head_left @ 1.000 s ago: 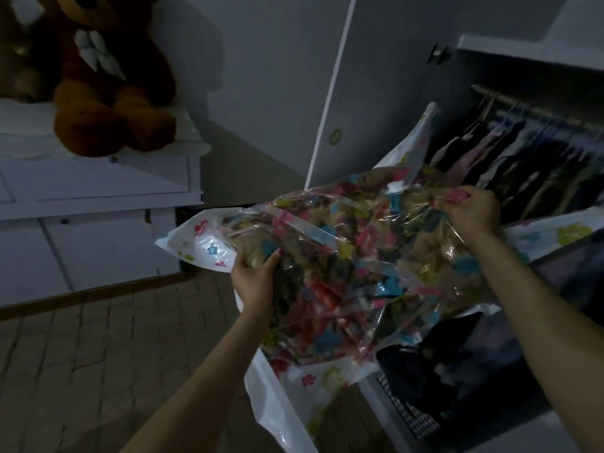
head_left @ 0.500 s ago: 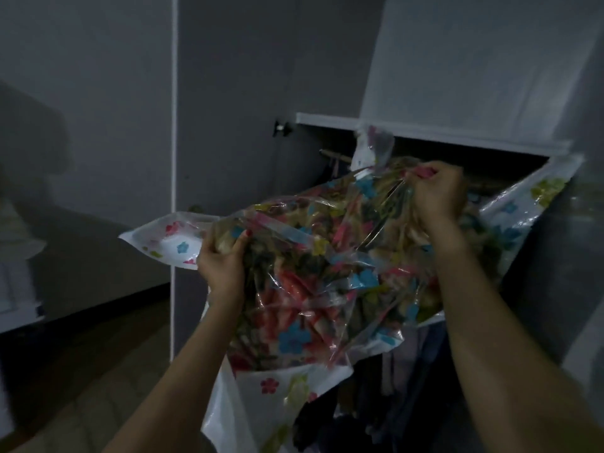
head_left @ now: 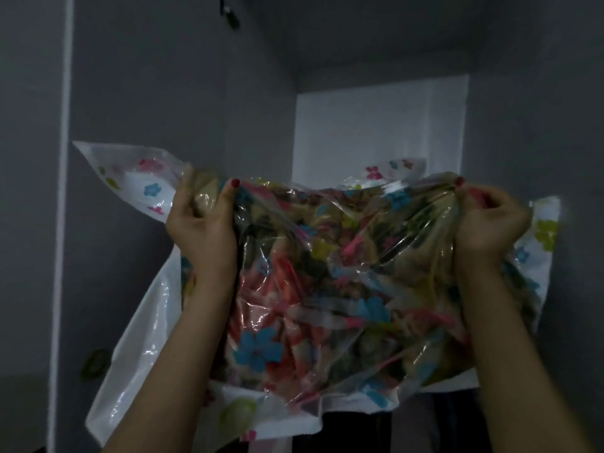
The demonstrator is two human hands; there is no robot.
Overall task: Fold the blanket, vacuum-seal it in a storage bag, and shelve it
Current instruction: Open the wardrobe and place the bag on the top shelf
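Note:
A clear storage bag point(head_left: 343, 282) printed with coloured flowers is lifted high in front of me, and the folded multicoloured blanket shows through its plastic. My left hand point(head_left: 202, 223) grips the bag's upper left part, thumb on the near side. My right hand point(head_left: 490, 220) clutches bunched plastic at the upper right. White flowered bag edges stick out to the left point(head_left: 130, 178) and right. Behind the bag, an upper wardrobe compartment point(head_left: 379, 132) with a pale back wall opens just above it.
An open wardrobe door point(head_left: 163, 109) stands at the left with a white edge strip point(head_left: 62, 191). A small latch point(head_left: 230, 18) sits near the top. Dark hanging clothes point(head_left: 359, 433) show below the bag. Grey panel fills the right side.
The bag has risen from chest height at the clothes rail up to the top compartment. My view has tilted upward, and both hands kept their hold on it.

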